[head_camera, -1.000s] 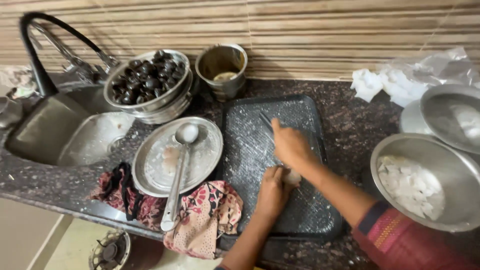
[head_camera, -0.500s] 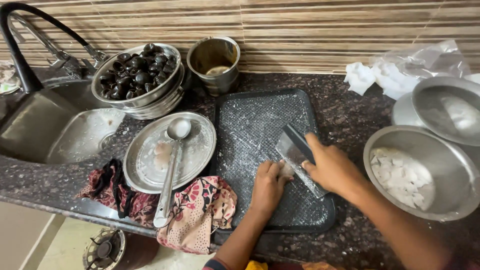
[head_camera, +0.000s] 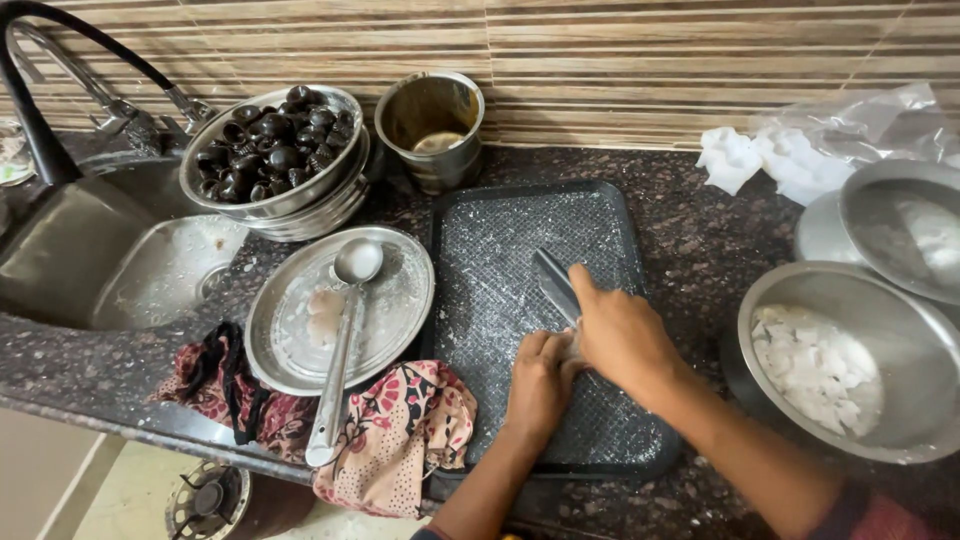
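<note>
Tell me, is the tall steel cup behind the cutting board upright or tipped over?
Upright. The cup stands on its base on the counter, its open mouth facing up, and a little pale content shows at the bottom.

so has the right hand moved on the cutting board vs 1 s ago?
Yes. The right hand, holding the knife, has shifted from the cutting board middle toward its right, near edge, closer to the steel bowl.
</note>
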